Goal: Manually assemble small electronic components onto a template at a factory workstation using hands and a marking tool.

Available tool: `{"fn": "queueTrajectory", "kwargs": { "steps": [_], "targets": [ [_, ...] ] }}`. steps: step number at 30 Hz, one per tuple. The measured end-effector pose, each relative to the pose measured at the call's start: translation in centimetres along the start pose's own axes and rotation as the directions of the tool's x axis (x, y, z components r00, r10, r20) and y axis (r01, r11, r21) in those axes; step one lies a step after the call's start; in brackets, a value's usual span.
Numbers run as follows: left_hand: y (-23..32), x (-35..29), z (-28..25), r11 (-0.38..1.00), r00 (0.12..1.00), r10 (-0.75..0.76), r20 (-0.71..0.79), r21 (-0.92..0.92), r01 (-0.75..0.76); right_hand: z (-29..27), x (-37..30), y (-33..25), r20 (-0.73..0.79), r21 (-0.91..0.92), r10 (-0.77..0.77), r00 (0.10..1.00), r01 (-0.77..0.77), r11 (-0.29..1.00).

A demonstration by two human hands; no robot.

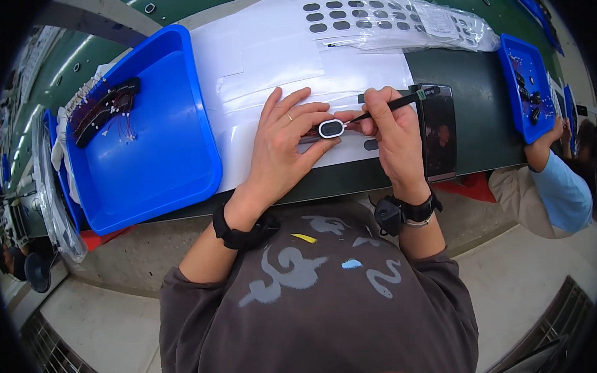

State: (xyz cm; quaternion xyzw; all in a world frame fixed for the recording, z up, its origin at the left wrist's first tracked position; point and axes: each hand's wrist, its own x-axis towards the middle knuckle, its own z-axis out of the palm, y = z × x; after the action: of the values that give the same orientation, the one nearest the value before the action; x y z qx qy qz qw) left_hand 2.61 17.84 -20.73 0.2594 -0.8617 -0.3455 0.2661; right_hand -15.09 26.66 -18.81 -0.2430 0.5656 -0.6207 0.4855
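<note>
meanwhile, the left hand (283, 144) is pinching a small oval black-and-white part (331, 128) over white paper sheets (266, 61) at the bench's near edge, while the right hand (393, 132) is gripping black tweezers (398, 104), tip touching the part. a blue tray (171, 172) is sitting left, holding wired components (105, 111).

Green desk (480, 85) runs across in front of me, white paper sheets (273, 61) laid over its middle. Big blue tray (177, 158) on my left, smaller blue tray (527, 90) far right. Clear plastic bag (424, 21) lies at the back edge. Floor (105, 328) is pale tile, with a grated strip (557, 315) lower right. A co-worker's light-blue sleeve (565, 188) is on the right.
</note>
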Motion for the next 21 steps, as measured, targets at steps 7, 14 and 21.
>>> {"fn": "queueTrajectory", "kwargs": {
  "steps": [7, 14, 21],
  "targets": [
    [-0.1, 0.1, 0.2, 1.0, 1.0, 0.023, -0.007, 0.02, -0.023, -0.4, 0.0, 0.8, -0.019, -0.025, -0.004, 1.0, 0.003, 1.0],
    [-0.1, 0.0, 0.2, 1.0, 1.0, 0.02, -0.01, 0.02, -0.02, -0.8, 0.0, 1.6, -0.021, -0.002, -0.025, 0.999, 0.025, 1.0],
    [0.0, 0.2, 0.3, 1.0, 1.0, 0.015, -0.009, 0.019, -0.015, -0.4, 0.0, 1.8, -0.048, 0.062, -0.052, 0.997, 0.055, 0.997]
  ]
}}
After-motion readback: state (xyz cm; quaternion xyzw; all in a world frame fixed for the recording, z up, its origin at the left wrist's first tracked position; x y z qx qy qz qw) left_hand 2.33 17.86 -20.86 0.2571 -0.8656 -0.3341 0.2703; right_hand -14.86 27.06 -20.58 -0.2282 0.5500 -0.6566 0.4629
